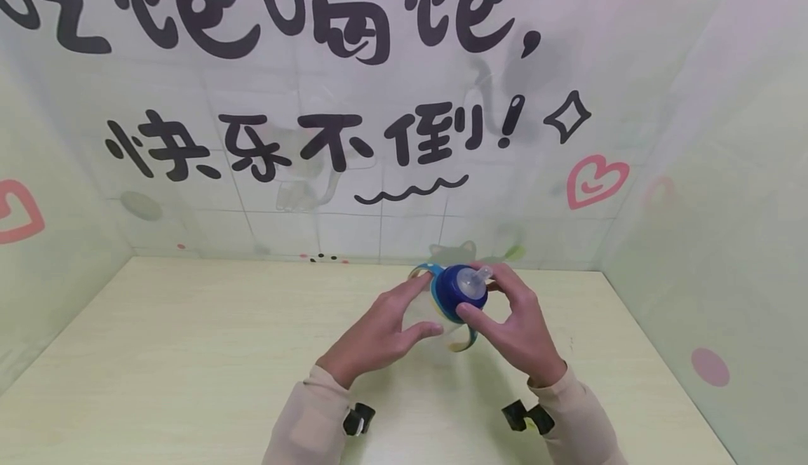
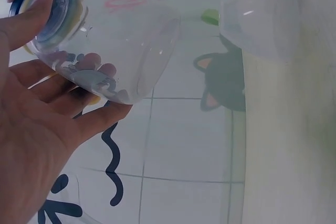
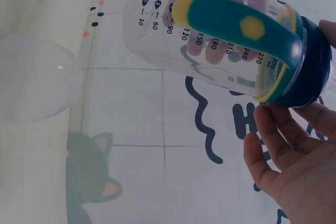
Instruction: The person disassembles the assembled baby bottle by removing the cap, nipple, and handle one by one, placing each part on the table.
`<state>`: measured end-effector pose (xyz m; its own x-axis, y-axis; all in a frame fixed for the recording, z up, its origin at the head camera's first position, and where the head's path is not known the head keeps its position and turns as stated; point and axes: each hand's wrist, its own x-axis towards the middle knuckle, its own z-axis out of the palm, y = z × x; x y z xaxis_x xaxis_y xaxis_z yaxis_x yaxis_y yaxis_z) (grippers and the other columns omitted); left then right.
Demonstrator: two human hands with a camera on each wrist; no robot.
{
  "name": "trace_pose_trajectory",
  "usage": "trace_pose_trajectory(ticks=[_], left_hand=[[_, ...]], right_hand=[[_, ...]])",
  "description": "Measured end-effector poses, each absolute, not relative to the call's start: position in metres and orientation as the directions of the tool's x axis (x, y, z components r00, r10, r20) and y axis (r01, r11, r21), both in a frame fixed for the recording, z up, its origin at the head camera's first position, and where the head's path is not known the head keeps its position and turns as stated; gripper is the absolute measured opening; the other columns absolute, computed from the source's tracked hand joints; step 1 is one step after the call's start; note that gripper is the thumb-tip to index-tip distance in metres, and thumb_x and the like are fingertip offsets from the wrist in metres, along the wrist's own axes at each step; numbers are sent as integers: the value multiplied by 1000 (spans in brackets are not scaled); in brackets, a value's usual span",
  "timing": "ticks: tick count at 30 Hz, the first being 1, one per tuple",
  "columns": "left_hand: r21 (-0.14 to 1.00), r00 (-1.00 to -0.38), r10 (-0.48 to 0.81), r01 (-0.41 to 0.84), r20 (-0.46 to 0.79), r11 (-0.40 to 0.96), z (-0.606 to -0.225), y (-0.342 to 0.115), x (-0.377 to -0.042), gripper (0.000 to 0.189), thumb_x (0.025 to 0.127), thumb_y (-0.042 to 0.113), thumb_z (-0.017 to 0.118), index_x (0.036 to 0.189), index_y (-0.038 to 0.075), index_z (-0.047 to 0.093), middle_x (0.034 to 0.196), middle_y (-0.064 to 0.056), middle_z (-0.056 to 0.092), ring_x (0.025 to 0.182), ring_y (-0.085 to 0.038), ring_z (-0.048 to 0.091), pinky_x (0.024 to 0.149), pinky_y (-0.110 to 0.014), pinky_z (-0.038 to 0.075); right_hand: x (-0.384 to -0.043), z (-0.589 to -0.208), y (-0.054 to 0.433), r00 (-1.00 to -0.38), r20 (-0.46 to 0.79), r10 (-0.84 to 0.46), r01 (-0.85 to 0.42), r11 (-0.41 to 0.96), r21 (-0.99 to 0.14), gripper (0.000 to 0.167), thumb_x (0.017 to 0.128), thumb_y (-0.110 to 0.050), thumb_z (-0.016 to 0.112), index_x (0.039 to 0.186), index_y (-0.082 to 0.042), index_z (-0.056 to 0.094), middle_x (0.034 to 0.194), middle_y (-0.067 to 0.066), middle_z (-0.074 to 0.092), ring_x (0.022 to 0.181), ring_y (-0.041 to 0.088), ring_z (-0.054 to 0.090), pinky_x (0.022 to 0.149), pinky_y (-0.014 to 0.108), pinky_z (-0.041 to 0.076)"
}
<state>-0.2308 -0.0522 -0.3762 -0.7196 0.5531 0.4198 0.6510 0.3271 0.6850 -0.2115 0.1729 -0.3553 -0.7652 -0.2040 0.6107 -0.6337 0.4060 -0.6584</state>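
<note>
A clear baby bottle (image 3: 152,40) with millilitre marks is held tilted over the table, between both hands. It has a dark blue screw collar (image 1: 449,293), a clear teat (image 1: 472,282) and teal-and-yellow side handles (image 3: 231,27). My left hand (image 1: 379,332) holds the body, its fingers curled round the far side in the left wrist view. With thumb and fingers, my right hand (image 1: 524,325) grips the blue collar around the teat. Part of the bottle's body is hidden behind the left hand in the head view.
A translucent domed cap (image 2: 260,22) stands on the pale wooden table (image 1: 208,353) near the back edge. A printed panel (image 1: 404,233) with large black characters rises behind the table. More panels close off the left (image 1: 38,297) and right (image 1: 713,261) sides.
</note>
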Motion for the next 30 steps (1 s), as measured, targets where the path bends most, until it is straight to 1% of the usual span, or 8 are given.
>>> trace_pose_trajectory(ticks=[4, 10, 13, 18, 25, 30], left_hand=[[704, -710, 565, 648, 420, 292, -375, -52, -229, 73, 95, 26, 70, 151, -3, 34, 155, -17, 38, 145, -26, 32, 119, -43, 27], [713, -690, 585, 654, 426, 252, -374, -52, -228, 73, 94, 24, 71, 151, -5, 35, 155, -18, 37, 145, -26, 31, 119, -44, 27], [712, -683, 592, 658, 428, 244, -373, -51, -228, 72, 94, 23, 71, 151, -4, 35, 155, -17, 37, 145, -26, 31, 119, -44, 27], [718, -676, 601, 657, 426, 230, -372, -50, -229, 72, 94, 22, 71, 151, -4, 35, 155, -17, 37, 145, -26, 32, 119, -44, 28], [728, -673, 607, 651, 422, 216, -371, -48, -227, 73, 93, 22, 71, 151, -4, 35, 155, -16, 37, 145, -25, 32, 119, -42, 27], [739, -677, 606, 641, 416, 209, -370, -47, -226, 72, 94, 21, 71, 151, -4, 35, 156, -15, 37, 145, -23, 31, 119, -41, 27]], right_hand=[[-213, -355, 177, -749, 612, -254, -661, 350, -663, 49, 83, 2, 73, 130, -8, 62, 124, 5, 62, 114, 16, 56, 95, 29, 49], [-213, -353, 178, -715, 632, -300, -697, 239, -676, 51, 84, 7, 66, 133, -4, 59, 126, 10, 60, 117, 19, 54, 103, 26, 43], [-213, -352, 178, -703, 641, -308, -706, 199, -679, 51, 83, 8, 63, 133, -1, 58, 126, 12, 59, 117, 20, 54, 105, 26, 42], [-213, -353, 178, -703, 635, -318, -700, 158, -696, 51, 83, 8, 58, 134, 2, 56, 127, 14, 58, 118, 22, 53, 106, 27, 40], [-215, -357, 182, -708, 622, -334, -680, 88, -728, 51, 83, 2, 55, 134, 2, 55, 128, 11, 58, 120, 25, 51, 108, 31, 40], [-214, -356, 182, -705, 625, -335, -681, 73, -729, 50, 83, 2, 54, 133, 4, 55, 128, 10, 58, 121, 25, 50, 108, 31, 39]])
